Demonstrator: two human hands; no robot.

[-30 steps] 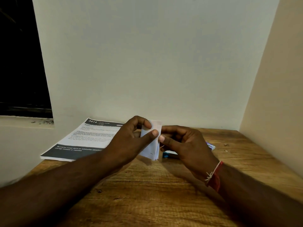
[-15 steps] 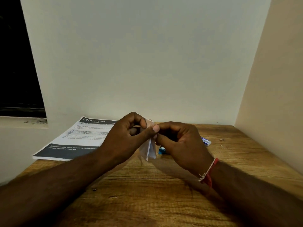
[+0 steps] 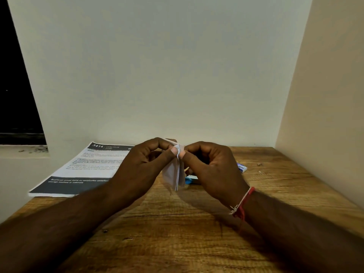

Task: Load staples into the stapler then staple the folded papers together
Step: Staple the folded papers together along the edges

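Note:
Both hands hold a small wad of folded white papers (image 3: 174,174) upright above the wooden table (image 3: 177,233). My left hand (image 3: 141,166) pinches the top edge from the left with thumb and forefinger. My right hand (image 3: 210,170) pinches the same top edge from the right. The papers hang down edge-on between the hands. A blue stapler (image 3: 190,179) lies on the table just behind my right hand, mostly hidden. A small blue-and-white staple box (image 3: 241,168) shows past my right knuckles.
A stack of printed sheets (image 3: 82,170) with a dark header and footer lies at the table's back left. White walls close the table at the back and right. A dark window opening (image 3: 17,95) sits at the left. Small crumbs (image 3: 259,164) lie at the far right.
The papers turned from facing me to edge-on, and both hands closed in on the top edge. The view shifted slightly.

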